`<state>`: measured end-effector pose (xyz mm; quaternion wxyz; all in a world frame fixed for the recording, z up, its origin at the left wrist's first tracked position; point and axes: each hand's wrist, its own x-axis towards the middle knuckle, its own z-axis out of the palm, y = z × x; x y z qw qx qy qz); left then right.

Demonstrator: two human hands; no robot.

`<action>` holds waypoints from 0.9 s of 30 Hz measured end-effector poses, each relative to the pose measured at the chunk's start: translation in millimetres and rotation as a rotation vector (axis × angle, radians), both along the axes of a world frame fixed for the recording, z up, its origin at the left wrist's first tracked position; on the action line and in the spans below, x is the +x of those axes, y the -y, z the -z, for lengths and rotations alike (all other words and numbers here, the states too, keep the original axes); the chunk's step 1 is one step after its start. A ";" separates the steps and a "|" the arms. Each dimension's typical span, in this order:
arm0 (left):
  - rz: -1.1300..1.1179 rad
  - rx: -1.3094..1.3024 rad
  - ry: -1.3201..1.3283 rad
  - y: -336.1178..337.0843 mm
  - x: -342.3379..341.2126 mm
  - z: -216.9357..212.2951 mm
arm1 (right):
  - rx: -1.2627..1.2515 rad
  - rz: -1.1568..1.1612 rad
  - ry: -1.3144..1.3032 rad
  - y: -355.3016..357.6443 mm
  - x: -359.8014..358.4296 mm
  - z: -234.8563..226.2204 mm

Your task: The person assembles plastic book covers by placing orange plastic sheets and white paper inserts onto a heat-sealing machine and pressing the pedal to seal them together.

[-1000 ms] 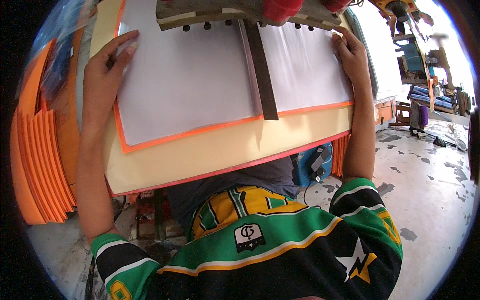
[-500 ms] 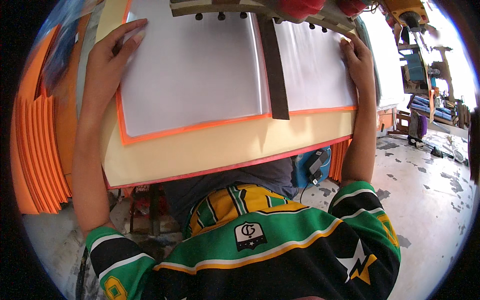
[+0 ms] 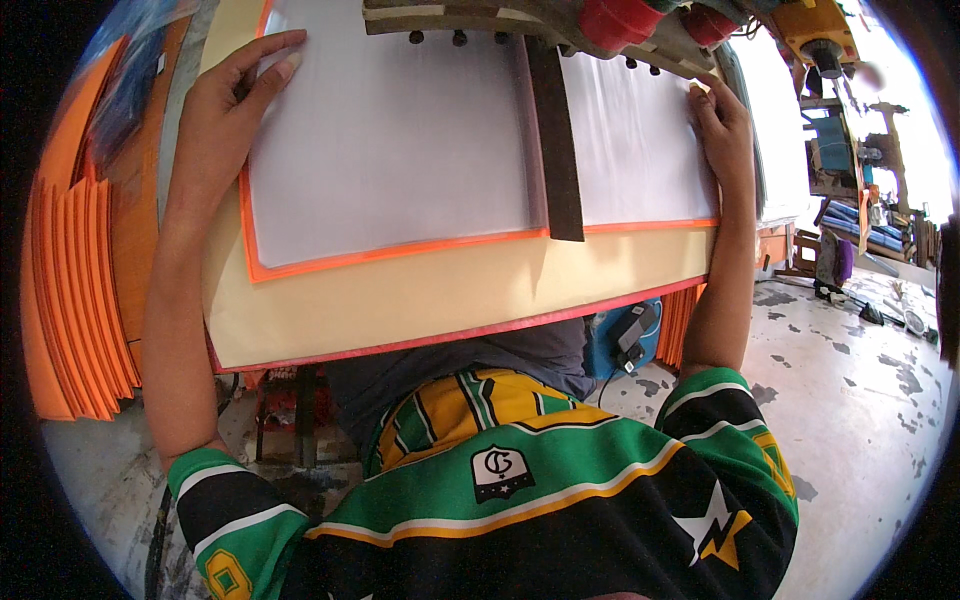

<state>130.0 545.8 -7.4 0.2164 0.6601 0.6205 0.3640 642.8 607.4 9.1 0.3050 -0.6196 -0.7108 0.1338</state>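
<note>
An open orange-edged folder (image 3: 400, 248) lies on a cream board with a red front edge (image 3: 440, 335). Clear, glossy plastic sheeting (image 3: 400, 140) covers its pale inside. Down the middle runs a dark strip (image 3: 556, 150), its upper end under a machine's metal bar (image 3: 470, 20). My left hand (image 3: 225, 105) is closed at the folder's left edge, thumb on top and index finger stretched along the sheet. At the right edge, my right hand (image 3: 722, 120) pinches the folder between thumb and fingers. The fingers underneath are partly hidden on both sides.
Red knobs (image 3: 615, 22) sit above the bar. A stack of orange folded covers (image 3: 80, 300) stands at my left. A blue box with a black plug (image 3: 630, 330) is below the board at right. Farther right are a yellow machine part (image 3: 815, 30) and a paint-flecked floor (image 3: 850, 400).
The view has shifted slightly. The folder and both hands sit a little farther right, and its front edge lies slightly farther from me on the board. Both holds look the same.
</note>
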 end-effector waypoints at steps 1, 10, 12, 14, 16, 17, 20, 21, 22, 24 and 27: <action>0.008 0.011 0.001 0.0 -0.1 0.1 | -0.001 -0.001 0.000 0.1 0.1 0.7; 0.006 0.011 -0.002 1.7 -0.9 -1.4 | 0.001 -0.003 -0.005 -0.5 6.7 4.2; 0.025 0.026 -0.055 0.6 -1.0 -3.5 | -0.053 -0.009 -0.070 4.0 3.3 0.8; 0.003 -0.013 -0.051 5.0 0.3 -8.7 | -0.049 0.002 -0.039 3.2 -0.2 -0.8; -0.022 -0.030 -0.071 8.0 14.9 -20.1 | 0.040 -0.030 0.046 1.6 4.2 2.8; -0.055 -0.039 -0.094 9.8 23.8 -27.8 | 0.044 0.005 0.039 1.7 8.4 4.6; -0.056 -0.095 -0.158 15.3 29.2 -38.1 | -0.012 0.021 0.052 6.6 -0.6 -3.4; -0.058 -0.071 -0.160 14.3 30.9 -34.7 | -0.007 0.053 0.037 8.4 -2.5 -8.0; -0.031 -0.073 -0.145 15.7 36.8 -39.1 | -0.024 0.015 0.035 10.0 -2.7 -12.6; -0.016 -0.091 -0.168 11.5 37.0 -35.5 | -0.019 -0.015 -0.005 15.8 -11.2 -23.4; 0.045 0.018 -0.228 10.1 24.9 -34.1 | 0.074 -0.090 -0.033 12.4 -6.5 -14.3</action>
